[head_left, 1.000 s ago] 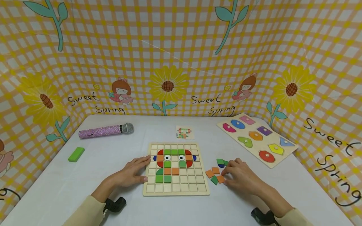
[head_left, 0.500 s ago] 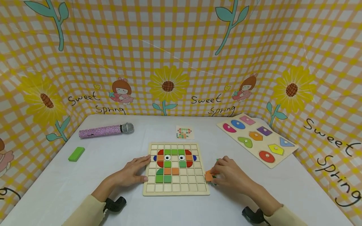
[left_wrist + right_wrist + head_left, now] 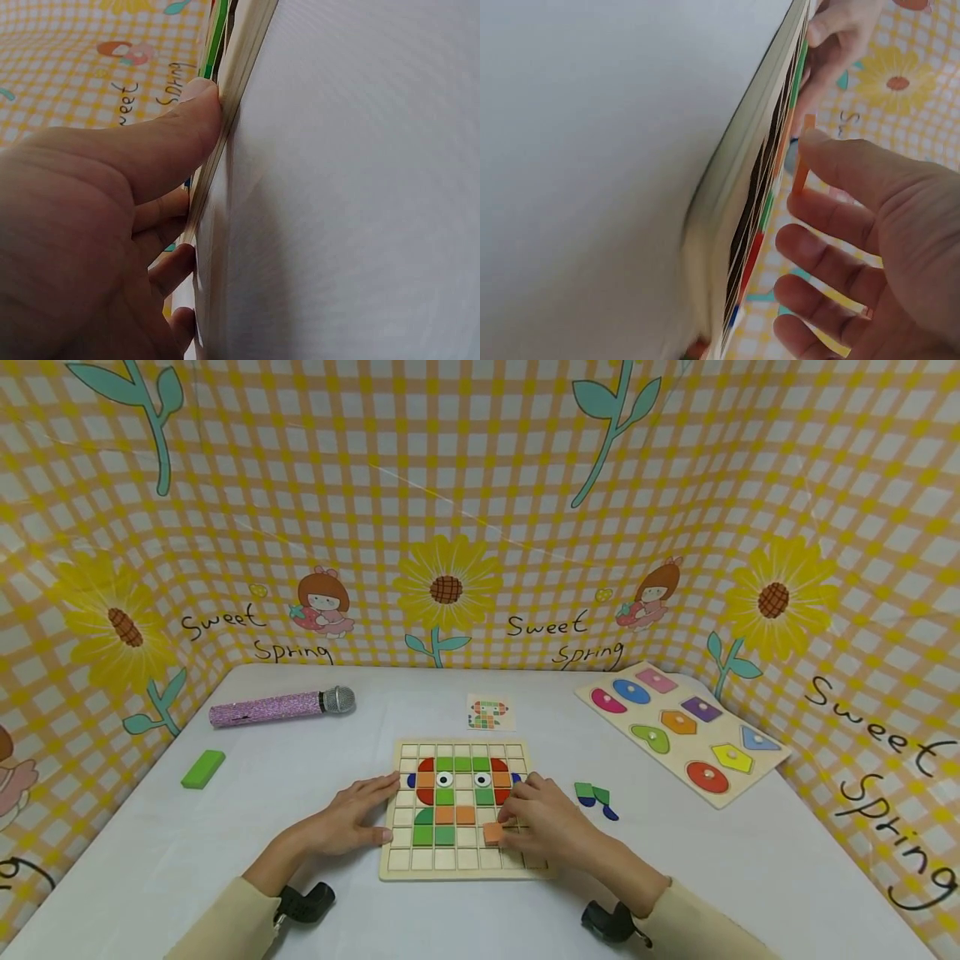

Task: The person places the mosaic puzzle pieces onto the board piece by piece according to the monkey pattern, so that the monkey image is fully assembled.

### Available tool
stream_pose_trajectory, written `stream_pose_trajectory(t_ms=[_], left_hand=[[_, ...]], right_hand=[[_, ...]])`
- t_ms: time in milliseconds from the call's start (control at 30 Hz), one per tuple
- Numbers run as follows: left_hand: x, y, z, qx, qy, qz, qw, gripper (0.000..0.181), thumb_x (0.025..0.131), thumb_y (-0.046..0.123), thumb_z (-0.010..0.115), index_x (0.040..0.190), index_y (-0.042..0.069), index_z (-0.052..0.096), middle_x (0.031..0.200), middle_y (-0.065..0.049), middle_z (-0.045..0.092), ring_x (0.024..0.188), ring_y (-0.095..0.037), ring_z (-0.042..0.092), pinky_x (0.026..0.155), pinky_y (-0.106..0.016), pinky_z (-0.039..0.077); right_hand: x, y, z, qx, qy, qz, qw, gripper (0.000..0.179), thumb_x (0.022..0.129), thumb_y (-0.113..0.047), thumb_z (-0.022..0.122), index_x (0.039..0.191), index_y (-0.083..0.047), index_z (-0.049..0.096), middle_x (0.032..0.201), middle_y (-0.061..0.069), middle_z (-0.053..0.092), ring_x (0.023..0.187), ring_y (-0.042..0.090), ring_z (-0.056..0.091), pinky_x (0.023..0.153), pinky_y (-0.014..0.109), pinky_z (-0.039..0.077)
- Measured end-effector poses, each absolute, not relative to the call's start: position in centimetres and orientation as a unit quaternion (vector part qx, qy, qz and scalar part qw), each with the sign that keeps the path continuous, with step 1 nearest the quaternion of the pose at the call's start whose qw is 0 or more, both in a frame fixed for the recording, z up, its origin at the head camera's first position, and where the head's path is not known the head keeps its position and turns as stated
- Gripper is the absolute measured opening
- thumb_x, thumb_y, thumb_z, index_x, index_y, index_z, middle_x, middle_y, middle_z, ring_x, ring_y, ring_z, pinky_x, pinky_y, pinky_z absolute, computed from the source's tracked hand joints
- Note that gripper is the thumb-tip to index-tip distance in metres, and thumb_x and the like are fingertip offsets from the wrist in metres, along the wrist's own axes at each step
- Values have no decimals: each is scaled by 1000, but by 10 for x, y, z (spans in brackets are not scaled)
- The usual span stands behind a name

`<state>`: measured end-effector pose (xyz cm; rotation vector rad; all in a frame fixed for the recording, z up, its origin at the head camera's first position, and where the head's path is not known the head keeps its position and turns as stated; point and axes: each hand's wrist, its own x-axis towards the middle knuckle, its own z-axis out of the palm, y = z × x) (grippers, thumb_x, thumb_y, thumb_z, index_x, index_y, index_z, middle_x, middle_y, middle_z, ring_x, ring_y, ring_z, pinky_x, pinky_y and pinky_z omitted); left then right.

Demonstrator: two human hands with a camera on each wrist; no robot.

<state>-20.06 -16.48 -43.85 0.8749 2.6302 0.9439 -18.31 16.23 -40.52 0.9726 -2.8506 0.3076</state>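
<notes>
A wooden grid board lies on the table, with coloured tiles set in a face-like pattern. My left hand rests against its left edge, fingers and thumb extended; the left wrist view shows the thumb touching the board's side. Over the lower right squares, my right hand pinches an orange square tile. In the right wrist view that tile stands on edge between thumb and index finger, above the board. Blurred orange and green pieces lie beside the board, behind my right hand in the head view.
Loose green and blue pieces lie right of the board. A small pattern card is behind it. A shape puzzle board lies at the back right; a glittery microphone and a green block lie left.
My right hand has picked up an orange tile from the loose pieces and moved left with it over the board. My left hand has stayed at the board's edge.
</notes>
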Motion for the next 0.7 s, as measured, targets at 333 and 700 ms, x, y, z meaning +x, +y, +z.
stream_pose_trajectory(t_ms=[333, 700], left_hand=[[-201, -165, -438, 299, 893, 320, 106, 73, 89, 30, 63, 146, -1, 29, 157, -18, 21, 141, -43, 19, 109, -68, 15], [-201, -165, -440, 294, 895, 319, 109, 74, 89, 31, 63, 146, 0, 29, 157, -16, 21, 141, -42, 19, 109, -67, 15]], right_hand=[[-184, 139, -406, 342, -933, 90, 70, 15, 78, -33, 74, 85, -20, 71, 90, -7, 64, 87, 11, 43, 77, 29, 40], [-185, 130, -409, 350, -931, 80, 71, 18, 78, -38, 74, 85, -22, 72, 88, -8, 64, 86, 11, 42, 75, 27, 37]])
